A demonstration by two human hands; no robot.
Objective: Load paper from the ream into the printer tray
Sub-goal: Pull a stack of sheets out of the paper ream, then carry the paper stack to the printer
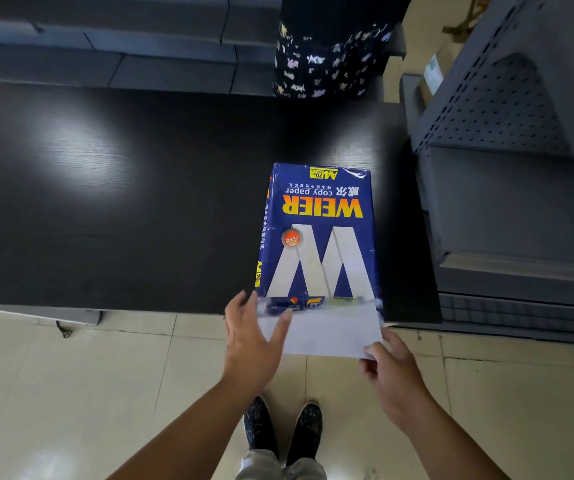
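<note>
— Both hands work low centre: our left hand [248, 344] lies spread on the paper [327, 336], our right hand [391, 370] pinches its corner.
— We draw it straight from the ream [316, 233] on the table [123, 202].

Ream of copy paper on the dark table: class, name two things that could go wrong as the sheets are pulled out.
1. The ream lies at the table edge; pulling may drag it off.
2. The right hand pinches only a corner of the white sheets, the left hand lies flat; they could crease or fan.
</note>
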